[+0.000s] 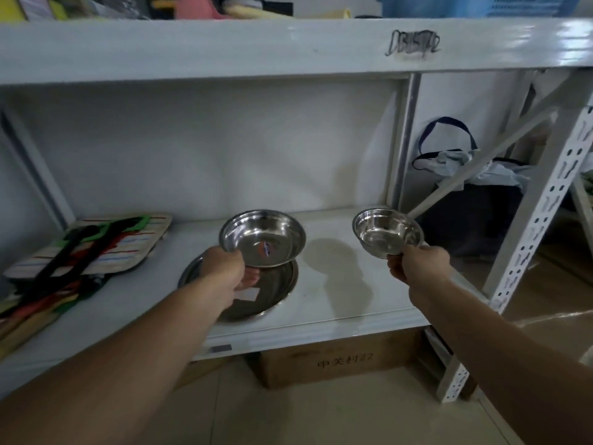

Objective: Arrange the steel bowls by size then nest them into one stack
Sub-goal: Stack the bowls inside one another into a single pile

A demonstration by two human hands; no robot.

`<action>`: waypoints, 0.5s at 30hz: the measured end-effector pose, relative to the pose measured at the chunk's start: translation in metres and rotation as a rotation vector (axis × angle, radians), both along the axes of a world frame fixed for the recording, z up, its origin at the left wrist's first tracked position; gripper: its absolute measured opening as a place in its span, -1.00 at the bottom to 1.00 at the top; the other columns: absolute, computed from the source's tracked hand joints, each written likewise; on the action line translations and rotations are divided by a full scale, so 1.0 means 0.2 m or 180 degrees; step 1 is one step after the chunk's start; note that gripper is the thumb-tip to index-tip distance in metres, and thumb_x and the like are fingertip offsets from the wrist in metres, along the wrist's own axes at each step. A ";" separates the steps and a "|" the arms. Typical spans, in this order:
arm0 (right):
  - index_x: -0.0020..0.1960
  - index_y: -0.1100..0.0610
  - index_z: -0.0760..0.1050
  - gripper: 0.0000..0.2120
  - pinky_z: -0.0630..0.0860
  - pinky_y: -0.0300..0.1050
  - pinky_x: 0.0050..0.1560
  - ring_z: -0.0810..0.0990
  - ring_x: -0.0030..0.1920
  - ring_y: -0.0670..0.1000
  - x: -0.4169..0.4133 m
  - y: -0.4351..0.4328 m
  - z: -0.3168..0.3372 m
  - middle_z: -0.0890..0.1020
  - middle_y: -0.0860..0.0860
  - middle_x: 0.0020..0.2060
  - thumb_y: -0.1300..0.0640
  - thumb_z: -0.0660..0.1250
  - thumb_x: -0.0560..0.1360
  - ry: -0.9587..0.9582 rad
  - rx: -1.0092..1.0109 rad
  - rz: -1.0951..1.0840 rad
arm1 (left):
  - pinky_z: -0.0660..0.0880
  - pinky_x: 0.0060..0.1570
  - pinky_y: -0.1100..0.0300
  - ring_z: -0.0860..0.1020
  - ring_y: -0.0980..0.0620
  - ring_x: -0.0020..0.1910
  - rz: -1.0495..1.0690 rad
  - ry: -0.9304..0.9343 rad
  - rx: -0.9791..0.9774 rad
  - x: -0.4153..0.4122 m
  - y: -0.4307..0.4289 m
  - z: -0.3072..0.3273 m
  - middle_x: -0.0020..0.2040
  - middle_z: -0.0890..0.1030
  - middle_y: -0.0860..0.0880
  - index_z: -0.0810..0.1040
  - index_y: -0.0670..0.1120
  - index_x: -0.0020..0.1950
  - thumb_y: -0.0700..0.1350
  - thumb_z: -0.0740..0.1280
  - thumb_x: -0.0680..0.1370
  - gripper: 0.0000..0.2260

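Three steel bowls are in view on a white shelf [337, 303]. The largest, a wide shallow steel bowl [272, 293], lies flat on the shelf with a white label inside. My left hand [224, 271] grips the near rim of a medium steel bowl [263, 237] with a round sticker inside, held tilted just above the large one. My right hand [417, 263] pinches the near rim of the smallest steel bowl [386, 232], held in the air over the shelf's right end. Both held bowls face me, apart from each other.
A pile of striped cloth and coloured straps [86, 248] lies on the shelf's left. A perforated upright post [542, 220] and diagonal brace stand at the right, with a dark bag [475, 200] behind. A cardboard box [337, 361] sits under the shelf.
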State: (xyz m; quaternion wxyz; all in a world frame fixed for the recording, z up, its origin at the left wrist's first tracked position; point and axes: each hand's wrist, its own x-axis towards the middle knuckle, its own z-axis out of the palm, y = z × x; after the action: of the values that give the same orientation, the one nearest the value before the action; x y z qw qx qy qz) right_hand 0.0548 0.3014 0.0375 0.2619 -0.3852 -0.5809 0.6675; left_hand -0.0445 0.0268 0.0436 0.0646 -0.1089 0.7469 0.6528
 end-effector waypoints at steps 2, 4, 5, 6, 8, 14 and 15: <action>0.03 0.38 0.62 -0.85 0.60 -0.10 -0.32 0.64 -0.33 0.08 -0.05 -0.10 -0.01 0.67 0.19 -0.28 0.36 0.29 0.56 -0.0008 0.0043 0.0139 | 0.59 -0.62 0.21 0.63 -0.07 -0.45 0.0115 -0.0115 -0.0356 -0.05 -0.15 -0.05 -0.19 0.70 -0.28 0.49 -0.29 0.41 -0.25 0.23 0.69 -0.70; -0.01 0.36 0.63 -0.87 0.60 -0.12 -0.33 0.63 -0.33 0.09 -0.09 -0.19 -0.01 0.67 0.19 -0.28 0.36 0.30 0.56 0.0024 0.0066 0.0318 | 0.58 -0.65 0.19 0.64 -0.10 -0.41 0.0138 -0.0321 -0.0549 -0.09 -0.24 -0.11 -0.01 0.71 -0.34 0.49 -0.29 0.41 -0.28 0.24 0.67 -0.69; -0.03 0.34 0.62 -0.88 0.59 -0.13 -0.34 0.63 -0.33 0.09 -0.12 -0.23 -0.01 0.67 0.20 -0.28 0.36 0.30 0.56 0.0045 0.0082 0.0413 | 0.56 -0.67 0.19 0.62 -0.11 -0.38 0.0124 -0.0397 -0.0592 -0.11 -0.27 -0.14 0.05 0.70 -0.36 0.48 -0.31 0.41 -0.30 0.23 0.67 -0.69; -0.06 0.32 0.62 -0.88 0.59 -0.14 -0.36 0.62 -0.33 0.08 -0.15 -0.27 -0.01 0.66 0.20 -0.28 0.37 0.30 0.56 0.0047 0.0105 0.0505 | 0.54 -0.70 0.22 0.61 -0.11 -0.38 0.0084 -0.0448 -0.0634 -0.13 -0.29 -0.17 0.06 0.69 -0.36 0.48 -0.32 0.39 -0.30 0.23 0.67 -0.71; -0.10 0.30 0.62 -0.86 0.58 -0.16 -0.38 0.61 -0.35 0.08 -0.21 -0.35 -0.01 0.65 0.20 -0.31 0.38 0.29 0.55 0.0062 0.0158 0.0670 | 0.49 -0.72 0.28 0.59 -0.09 -0.40 -0.0083 -0.0498 -0.0709 -0.15 -0.30 -0.20 0.02 0.66 -0.33 0.50 -0.32 0.35 -0.28 0.26 0.67 -0.74; -0.11 0.36 0.61 -0.85 0.57 -0.17 -0.46 0.56 -0.48 0.04 -0.41 -0.58 -0.04 0.62 0.20 -0.37 0.45 0.27 0.51 -0.0158 0.0237 0.1297 | 0.37 -0.76 0.36 0.47 0.02 -0.76 -0.0555 -0.0786 -0.1306 -0.29 -0.34 -0.24 -0.21 0.67 -0.33 0.51 -0.36 0.32 -0.33 0.24 0.64 -0.74; -0.13 0.36 0.61 -0.86 0.56 -0.16 -0.45 0.56 -0.51 0.04 -0.45 -0.63 -0.06 0.62 0.20 -0.39 0.45 0.28 0.50 -0.0279 0.0263 0.1420 | 0.33 -0.75 0.38 0.44 0.04 -0.78 -0.0634 -0.0778 -0.1398 -0.30 -0.35 -0.22 -0.30 0.65 -0.31 0.53 -0.36 0.27 -0.33 0.25 0.63 -0.76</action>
State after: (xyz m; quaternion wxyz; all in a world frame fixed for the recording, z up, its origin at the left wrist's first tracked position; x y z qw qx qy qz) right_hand -0.0361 0.1760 0.0260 0.0979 -0.2648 -0.6894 0.6671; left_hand -0.1039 -0.0437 -0.0007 0.1930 -0.1242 0.8643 0.4476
